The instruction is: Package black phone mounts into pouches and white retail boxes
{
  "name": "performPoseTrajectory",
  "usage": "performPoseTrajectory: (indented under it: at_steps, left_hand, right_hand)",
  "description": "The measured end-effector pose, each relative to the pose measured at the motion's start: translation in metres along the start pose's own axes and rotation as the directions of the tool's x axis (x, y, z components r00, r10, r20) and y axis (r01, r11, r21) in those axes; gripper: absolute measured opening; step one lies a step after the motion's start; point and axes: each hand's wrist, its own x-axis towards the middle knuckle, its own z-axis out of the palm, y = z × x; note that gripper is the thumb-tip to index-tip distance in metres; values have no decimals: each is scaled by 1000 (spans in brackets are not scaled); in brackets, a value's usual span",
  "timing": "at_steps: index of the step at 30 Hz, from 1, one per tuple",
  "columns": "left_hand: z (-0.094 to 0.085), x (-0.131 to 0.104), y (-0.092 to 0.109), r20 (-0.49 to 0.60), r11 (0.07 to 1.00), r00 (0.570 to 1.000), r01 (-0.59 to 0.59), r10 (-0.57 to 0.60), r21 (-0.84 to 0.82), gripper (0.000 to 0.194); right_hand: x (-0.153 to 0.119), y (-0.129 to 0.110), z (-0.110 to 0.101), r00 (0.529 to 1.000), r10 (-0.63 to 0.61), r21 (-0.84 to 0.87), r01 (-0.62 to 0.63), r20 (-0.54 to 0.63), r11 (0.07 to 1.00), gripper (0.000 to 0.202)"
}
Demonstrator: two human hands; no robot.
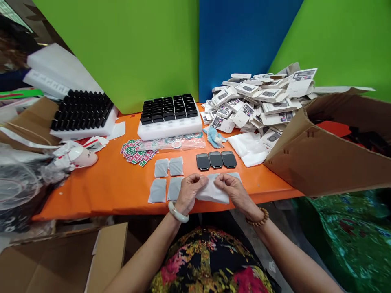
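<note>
Near the table's front edge, my left hand (190, 191) and my right hand (234, 191) pinch a thin white sleeve (213, 192) between them, one at each side. Whether anything is inside it cannot be made out. Just beyond my hands lie three flat black devices (216, 160) in a row. Several wrapped grey squares (161, 167) rest to the left of my left hand, in two rows. Part of another pale sheet (234, 176) shows behind my right hand.
White foam trays of black devices (169, 127) stand at the back and left. Red and green stickers (139, 152), a blue cloth (214, 137) and piled white boxes (244, 114) lie beyond. An open carton (293, 162) is at the right, another (106, 260) below left.
</note>
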Motion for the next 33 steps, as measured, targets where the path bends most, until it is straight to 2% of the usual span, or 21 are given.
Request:
performPoseTrajectory:
  at_steps: [3, 6, 9, 11, 14, 16, 18, 20, 22, 23, 25, 27, 30, 33]
  left_hand:
    - [-3, -4, -1, 21, 991, 1000, 21, -19, -135, 36]
    - [-8, -9, -3, 141, 951, 978, 185, -153, -248, 35]
    - [-16, -13, -4, 251, 921, 932, 319, -262, -223, 35]
    - [-24, -13, -2, 241, 935, 938, 299, -251, -191, 34]
    - [-39, -9, 7, 186, 970, 964, 214, -189, -119, 37]
    - [-50, -5, 15, 200, 988, 968, 150, -153, 31, 37]
    - [-60, -2, 20, 239, 960, 967, 22, -91, 279, 32]
    - [-66, 0, 23, 273, 835, 962, -143, -8, 531, 24]
    - [-68, 0, 23, 299, 687, 953, -248, 47, 683, 18]
    - [-68, -1, 22, 316, 631, 947, -278, 55, 724, 15]
    - [-67, -2, 21, 351, 563, 935, -313, 43, 765, 10]
    - [-67, -2, 19, 380, 508, 924, -344, 35, 790, 7]
    - [-70, 0, 16, 420, 443, 906, -396, 46, 805, 5]
    - [-73, 3, 15, 443, 406, 895, -428, 61, 808, 4]
  right_hand:
    - [-1, 4, 12, 998, 36, 62, -32, -57, 998, 41]
    - [1, 7, 18, 991, 111, 228, -90, -80, 970, 40]
    - [2, 9, 19, 985, 168, 435, -168, 39, 884, 39]
    - [2, 12, 17, 971, 172, 450, -229, 163, 863, 39]
    - [8, 13, 11, 926, 158, 215, -241, 343, 946, 40]
    - [18, 10, 6, 905, 140, -6, -150, 402, 989, 43]
    - [36, 4, 0, 923, 83, -215, 0, 377, 977, 38]
    - [60, -3, -6, 952, -34, -454, 176, 303, 873, 27]
    - [85, -8, -12, 947, -149, -694, 310, 284, 650, 25]
    - [97, -10, -14, 940, -162, -784, 341, 302, 518, 31]
    - [119, -12, -15, 932, -97, -884, 362, 350, 295, 44]
    - [135, -14, -13, 930, 15, -921, 363, 368, 143, 52]
    - [152, -22, -4, 923, 144, -932, 362, 358, -2, 58]
    - [162, -32, 2, 902, 218, -920, 389, 372, -39, 54]
